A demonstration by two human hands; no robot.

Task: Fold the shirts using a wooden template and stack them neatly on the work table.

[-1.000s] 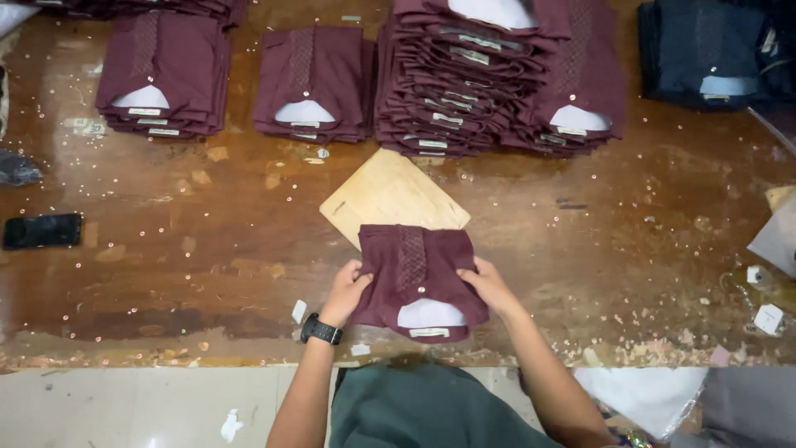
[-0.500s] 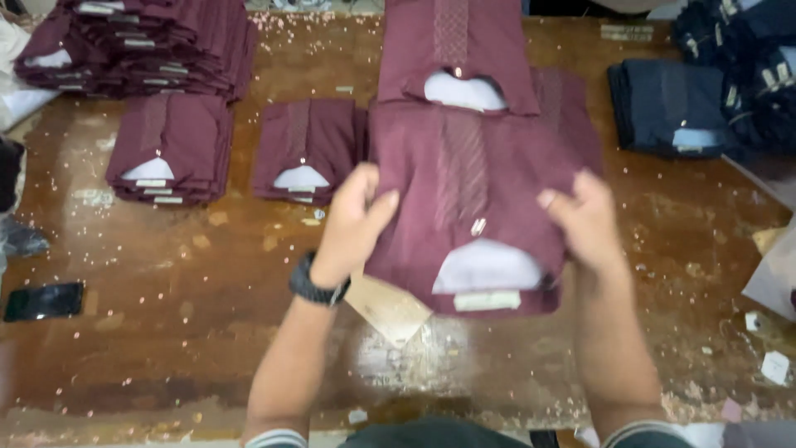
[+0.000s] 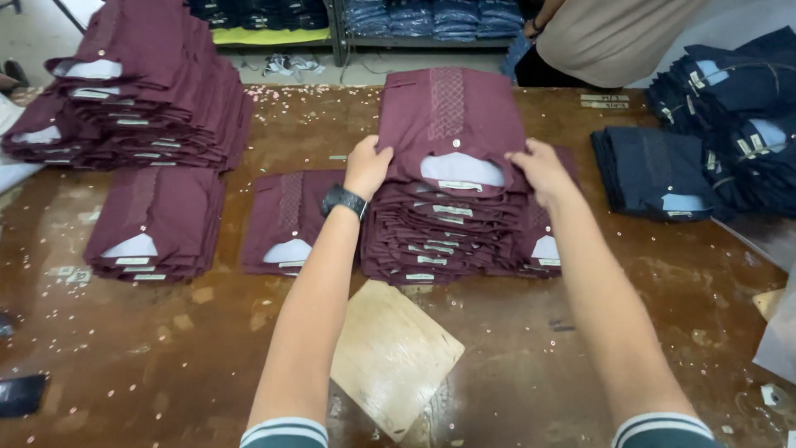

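A folded maroon shirt [image 3: 452, 116] lies on top of a tall stack of folded maroon shirts [image 3: 439, 236] in the middle of the wooden table [image 3: 166, 357]. My left hand [image 3: 367, 163], with a black watch on its wrist, grips the shirt's left edge. At the shirt's right edge my right hand [image 3: 541, 168] holds on near the collar. A thin wooden folding board [image 3: 394, 353] lies flat on the table in front of the stack, between my forearms.
More maroon shirt piles stand at the left [image 3: 153, 224] and far left [image 3: 141, 91], with a low pile [image 3: 290, 220] beside the tall stack. Dark blue shirt stacks [image 3: 655, 170] fill the right. Another person [image 3: 613, 37] stands behind the table. A black phone [image 3: 18, 394] lies at the near left.
Both hands lifted the folded maroon shirt off the board near me, carried it forward and set it on top of the tall middle stack. The board is now bare.
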